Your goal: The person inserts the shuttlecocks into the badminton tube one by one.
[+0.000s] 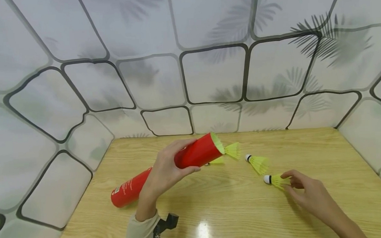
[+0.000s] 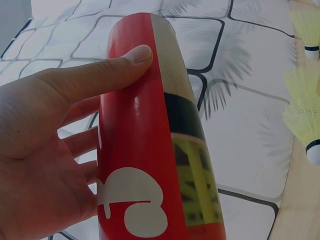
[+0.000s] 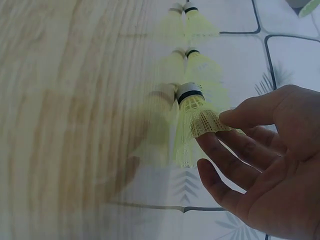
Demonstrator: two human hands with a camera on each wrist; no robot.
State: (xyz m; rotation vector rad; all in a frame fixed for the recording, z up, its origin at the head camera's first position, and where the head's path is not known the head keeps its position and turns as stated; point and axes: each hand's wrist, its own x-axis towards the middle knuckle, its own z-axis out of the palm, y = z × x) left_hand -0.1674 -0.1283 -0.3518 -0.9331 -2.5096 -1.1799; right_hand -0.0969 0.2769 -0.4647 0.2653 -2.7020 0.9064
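My left hand (image 1: 162, 171) grips a long red tube (image 1: 199, 152) near its upper end, which tilts up to the right. The hand and wrist hide the tube's middle; its lower end lies toward the left of the table. A yellow-green rim or lining shows at the upper end. In the left wrist view, my thumb lies across the tube (image 2: 132, 130). My right hand (image 1: 308, 190) pinches the skirt of a yellow shuttlecock (image 3: 192, 117) between thumb and fingers. That shuttlecock's white cork with a dark band points away from the hand.
Another shuttlecock (image 1: 257, 164) lies just beyond the right hand. Farther back is a yellow shuttlecock (image 1: 232, 151) beside the tube's upper end, with a yellow skirt (image 1: 216, 161) partly hidden behind the tube. A patterned wall covering (image 1: 214, 75) borders the wooden table (image 1: 232, 209).
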